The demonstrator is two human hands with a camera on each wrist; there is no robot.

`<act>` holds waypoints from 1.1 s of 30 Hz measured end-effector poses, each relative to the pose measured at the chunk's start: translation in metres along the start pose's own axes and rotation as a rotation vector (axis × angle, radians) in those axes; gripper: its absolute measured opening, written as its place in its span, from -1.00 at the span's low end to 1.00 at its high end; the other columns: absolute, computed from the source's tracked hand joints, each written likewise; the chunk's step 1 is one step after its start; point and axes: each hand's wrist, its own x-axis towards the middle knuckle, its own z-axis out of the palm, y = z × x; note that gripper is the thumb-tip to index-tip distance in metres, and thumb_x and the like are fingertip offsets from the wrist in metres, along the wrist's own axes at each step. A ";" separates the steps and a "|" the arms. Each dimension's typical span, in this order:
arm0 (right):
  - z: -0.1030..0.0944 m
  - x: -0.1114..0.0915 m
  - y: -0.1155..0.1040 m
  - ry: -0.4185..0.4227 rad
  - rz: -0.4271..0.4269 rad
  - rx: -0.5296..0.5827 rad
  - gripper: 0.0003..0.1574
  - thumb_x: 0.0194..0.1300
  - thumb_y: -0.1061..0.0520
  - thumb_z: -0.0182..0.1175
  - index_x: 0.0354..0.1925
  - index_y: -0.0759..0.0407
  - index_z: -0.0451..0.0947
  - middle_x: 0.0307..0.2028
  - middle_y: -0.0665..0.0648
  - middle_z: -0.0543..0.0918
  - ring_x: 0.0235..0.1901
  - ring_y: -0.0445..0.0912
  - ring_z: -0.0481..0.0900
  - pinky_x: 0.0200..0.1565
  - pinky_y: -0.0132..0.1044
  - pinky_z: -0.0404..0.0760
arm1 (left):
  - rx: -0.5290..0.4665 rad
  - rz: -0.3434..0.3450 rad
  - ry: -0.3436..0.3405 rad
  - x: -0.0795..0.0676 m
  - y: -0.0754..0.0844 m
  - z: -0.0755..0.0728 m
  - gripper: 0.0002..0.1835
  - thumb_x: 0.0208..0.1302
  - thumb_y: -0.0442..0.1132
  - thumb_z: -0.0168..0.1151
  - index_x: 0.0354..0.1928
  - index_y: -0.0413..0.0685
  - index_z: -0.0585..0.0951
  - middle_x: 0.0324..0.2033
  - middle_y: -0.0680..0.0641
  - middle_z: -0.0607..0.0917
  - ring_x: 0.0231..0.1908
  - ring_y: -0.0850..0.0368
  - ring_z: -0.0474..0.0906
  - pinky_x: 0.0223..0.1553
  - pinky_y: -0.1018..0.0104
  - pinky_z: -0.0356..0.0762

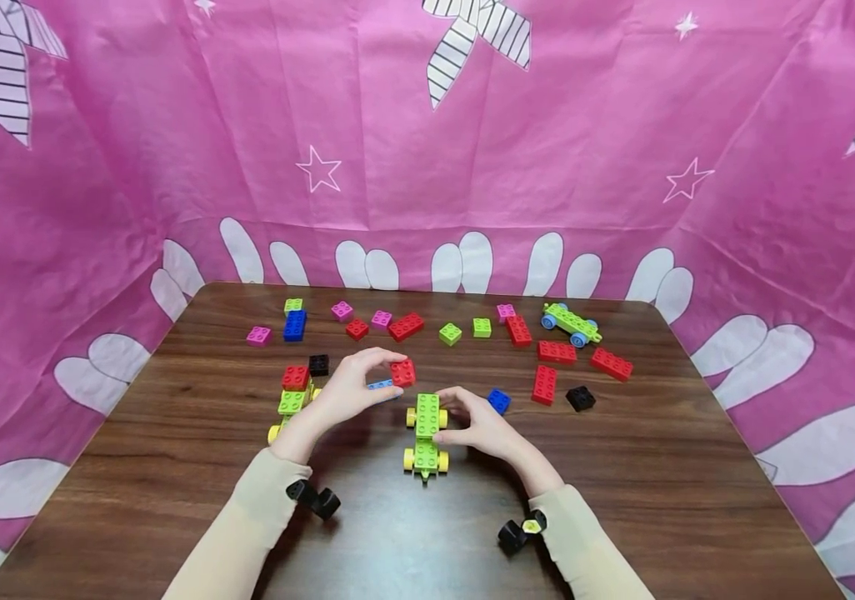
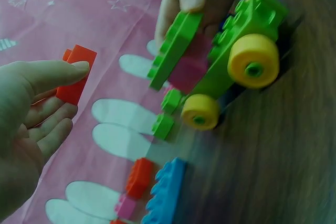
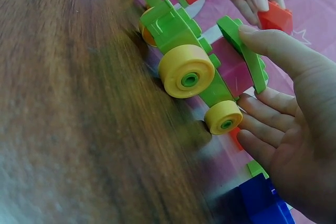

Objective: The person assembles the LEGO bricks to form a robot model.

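Note:
My left hand (image 1: pixel 345 385) pinches a red brick (image 1: pixel 402 372) between thumb and fingers, raised over the table. To its right, my right hand (image 1: pixel 476 425) grips a long green brick (image 1: pixel 427 414) by its sides. This green brick lies lengthwise on top of a pink brick (image 3: pixel 234 69), which stands on a green wheeled base (image 1: pixel 426 457) with yellow wheels. The red brick is apart from this toy car, just beyond its far end. Left of my left hand, partly hidden by it, stands a similar car with a green brick (image 1: pixel 292 402) and a red brick (image 1: pixel 296 377) on top.
A light blue brick (image 1: pixel 380 385) lies behind my left hand. Toward the back right stands a green base with blue wheels (image 1: pixel 572 323). Several red, pink, green, blue and black bricks lie along the back and right of the wooden table (image 1: pixel 667 500). Pink cloth (image 1: pixel 412 192) hangs behind.

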 end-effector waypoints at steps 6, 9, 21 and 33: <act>0.000 0.001 0.001 -0.005 -0.005 0.008 -0.27 0.10 0.01 0.43 0.16 0.21 0.39 0.06 0.15 0.58 0.14 0.03 0.53 0.23 0.00 0.44 | -0.028 -0.008 -0.039 0.003 -0.001 0.016 -0.54 0.18 -0.21 0.38 0.15 -0.06 0.57 0.07 -0.06 0.63 0.09 0.00 0.54 0.13 -0.06 0.49; 0.000 0.001 0.001 -0.004 0.007 0.008 -0.27 0.09 0.01 0.44 0.16 0.18 0.40 0.07 0.12 0.58 0.14 0.00 0.53 0.24 -0.01 0.43 | -0.025 0.012 -0.047 0.004 -0.001 0.022 -0.55 0.17 -0.22 0.38 0.13 -0.07 0.58 0.04 -0.05 0.65 0.06 0.02 0.55 0.11 -0.02 0.50; 0.000 0.000 0.000 0.002 -0.009 -0.007 -0.29 0.10 0.03 0.43 0.16 0.20 0.40 0.07 0.14 0.58 0.14 0.03 0.53 0.22 -0.02 0.45 | 0.000 0.013 -0.132 0.005 -0.003 0.033 -0.56 0.18 -0.25 0.37 0.13 -0.12 0.57 0.03 -0.10 0.64 0.06 -0.01 0.55 0.12 -0.04 0.49; 0.000 0.000 0.000 0.002 -0.007 -0.010 -0.29 0.11 0.03 0.43 0.16 0.20 0.39 0.08 0.15 0.57 0.15 0.04 0.53 0.23 0.00 0.44 | 0.035 -0.009 -0.181 0.004 -0.004 0.036 -0.55 0.20 -0.25 0.35 0.15 -0.11 0.56 0.05 -0.09 0.64 0.10 0.00 0.54 0.15 0.01 0.48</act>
